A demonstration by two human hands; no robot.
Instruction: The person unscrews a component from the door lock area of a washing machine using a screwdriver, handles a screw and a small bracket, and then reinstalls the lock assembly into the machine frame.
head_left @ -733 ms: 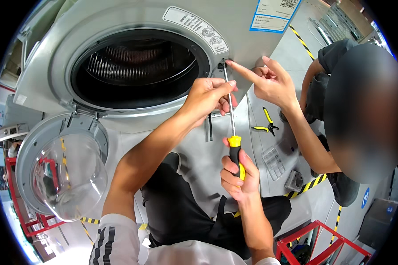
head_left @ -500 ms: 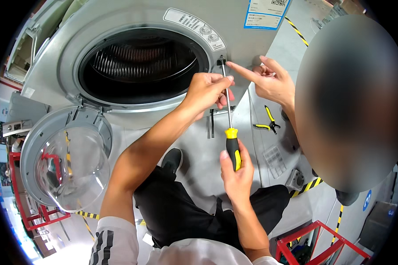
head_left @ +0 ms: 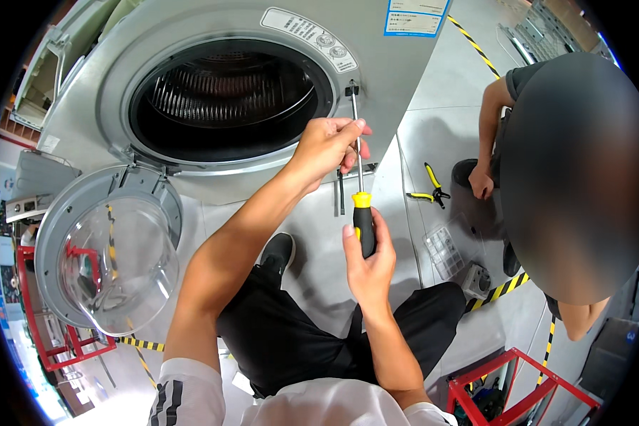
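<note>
A grey front-loading washing machine (head_left: 385,71) stands before me, its round glass door (head_left: 121,263) swung out to the left. My right hand (head_left: 373,266) grips the black-and-yellow handle of a long screwdriver (head_left: 363,228). The steel shaft runs upward, and its tip meets a small black door-lock part (head_left: 352,90) at the right of the drum opening (head_left: 227,106). Partway up, the thumb and fingers of my left hand (head_left: 331,145) are closed around the shaft. The exact seat of the tip is too small to make out.
On the floor to the right lie yellow-handled pliers (head_left: 430,186), a clear compartment box (head_left: 444,253) and a small grey device (head_left: 476,280). Another person (head_left: 500,128) crouches beyond them. Red metal frames stand at lower right (head_left: 522,387) and lower left (head_left: 39,312).
The other person's pointing hand has withdrawn from the door-lock part, and that person has moved back to the right. My right hand and the screwdriver handle have shifted slightly up and left.
</note>
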